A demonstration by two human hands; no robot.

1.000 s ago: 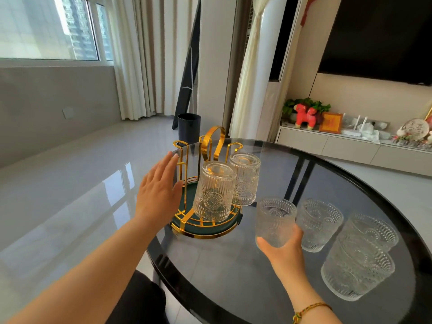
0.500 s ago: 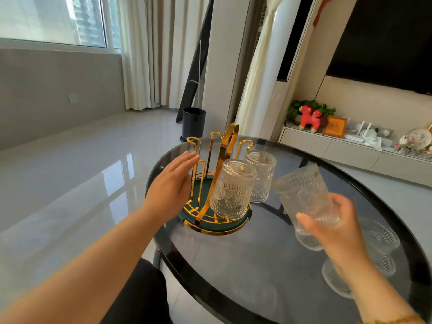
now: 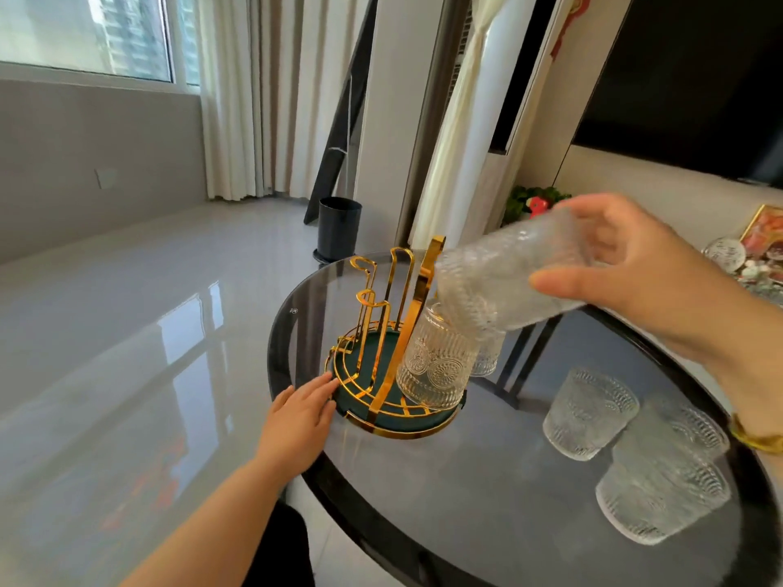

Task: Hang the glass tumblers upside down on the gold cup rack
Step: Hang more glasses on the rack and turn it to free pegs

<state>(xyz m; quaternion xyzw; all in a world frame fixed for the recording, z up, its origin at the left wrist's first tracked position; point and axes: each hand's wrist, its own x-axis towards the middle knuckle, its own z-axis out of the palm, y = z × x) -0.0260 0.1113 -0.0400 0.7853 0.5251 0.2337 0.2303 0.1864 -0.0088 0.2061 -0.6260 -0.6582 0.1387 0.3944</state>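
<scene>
**Tumbler tipped over the gold rack**

A round dark glass table with a black rim stands on a glossy pale floor, with curtains and a window on the far left. On the table's far-left part sits the rack: thin gold wire prongs with hooked tops, a flat gold handle loop and a round green base ringed in gold. Two tumblers already hang on it mouth down; the nearer one is clear pressed glass with vertical ribs and sunflower medallions. The right hand grips a matching tumbler around its base, fingers curled and thumb across the side, holding it tilted with the mouth pointing down-left, just above the hung pair. Half a second ago it was lower, nearer the table's middle and nearly upright. The left hand lies flat, fingers open and together, touching the base's near-left edge; earlier it was up at the prongs. Three more tumblers stand upright near the right.
</scene>
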